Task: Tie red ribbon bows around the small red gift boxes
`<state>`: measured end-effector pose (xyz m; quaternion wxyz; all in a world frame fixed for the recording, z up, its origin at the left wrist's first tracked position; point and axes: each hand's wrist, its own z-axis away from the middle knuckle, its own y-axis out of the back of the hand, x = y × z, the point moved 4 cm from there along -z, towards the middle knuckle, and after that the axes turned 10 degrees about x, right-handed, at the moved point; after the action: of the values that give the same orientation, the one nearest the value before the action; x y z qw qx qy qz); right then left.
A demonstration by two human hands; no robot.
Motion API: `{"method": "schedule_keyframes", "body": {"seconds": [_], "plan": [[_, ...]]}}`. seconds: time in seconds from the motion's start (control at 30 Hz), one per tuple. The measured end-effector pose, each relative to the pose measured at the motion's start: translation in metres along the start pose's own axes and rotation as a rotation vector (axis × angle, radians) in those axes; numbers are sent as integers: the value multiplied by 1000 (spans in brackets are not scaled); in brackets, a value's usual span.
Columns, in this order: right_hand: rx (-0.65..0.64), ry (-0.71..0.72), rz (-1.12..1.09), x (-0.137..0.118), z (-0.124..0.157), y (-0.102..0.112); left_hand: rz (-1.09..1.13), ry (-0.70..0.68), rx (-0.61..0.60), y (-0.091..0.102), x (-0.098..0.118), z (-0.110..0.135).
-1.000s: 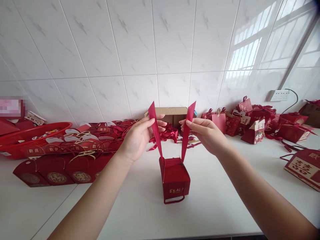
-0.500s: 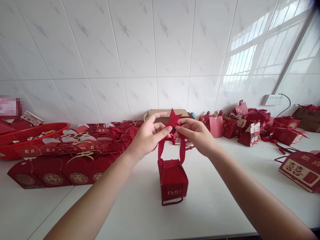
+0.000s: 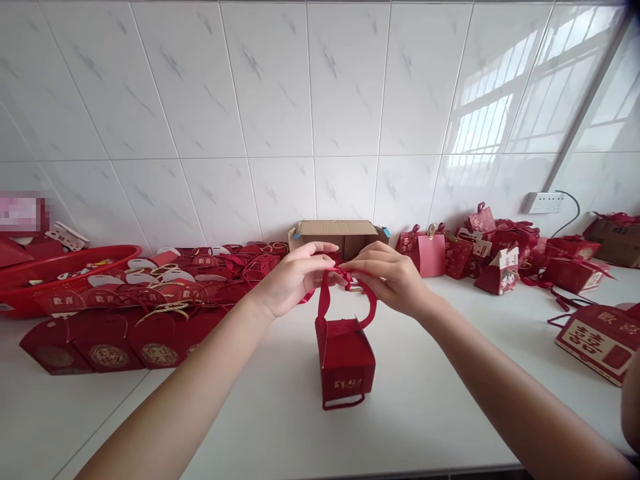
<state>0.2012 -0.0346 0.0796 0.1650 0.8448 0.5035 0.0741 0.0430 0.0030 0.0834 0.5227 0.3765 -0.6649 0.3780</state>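
Observation:
A small red gift box (image 3: pixel 347 360) with gold lettering and a cord loop at its front stands on the white table. Two strands of red ribbon (image 3: pixel 324 300) rise from its top edge. My left hand (image 3: pixel 299 275) pinches the ribbon between thumb and fingers at the upper left. Closed on the ribbon from the other side is my right hand (image 3: pixel 389 270), its fingertips close to the left ones. Where the strands meet, my fingers partly cover them.
Rows of red boxes (image 3: pixel 107 343) line the left side beside a red basket (image 3: pixel 115 252). An open cardboard box (image 3: pixel 340 229) stands against the tiled wall. Assorted red gift boxes (image 3: pixel 515 237) sit at the right, with a larger box (image 3: pixel 597 340) nearer.
The ribbon's pointed upper end no longer stands up above my fingers. My right hand has turned its back upward, and the right ribbon strand now bows outward. The box stays in place.

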Motion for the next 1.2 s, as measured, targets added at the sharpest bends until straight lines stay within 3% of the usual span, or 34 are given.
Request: {"method": "schedule_keyframes", "body": {"seconds": [0.07,0.17,0.4,0.8,1.03,1.2], "plan": [[-17,181,194,-1,2,0,59,69,4,3,-4,-3],[-44,338,418,-1,2,1,135,154,8,5,-8,-6],[-111,482,582,-1,0,3,164,193,4,7,-9,-11],[-70,504,599,2,6,4,105,222,-11,2,-12,-8],[-142,487,622,6,8,1,139,249,-27,3,-12,-8],[-171,426,598,10,9,-1,58,157,-48,0,-11,-9]]}}
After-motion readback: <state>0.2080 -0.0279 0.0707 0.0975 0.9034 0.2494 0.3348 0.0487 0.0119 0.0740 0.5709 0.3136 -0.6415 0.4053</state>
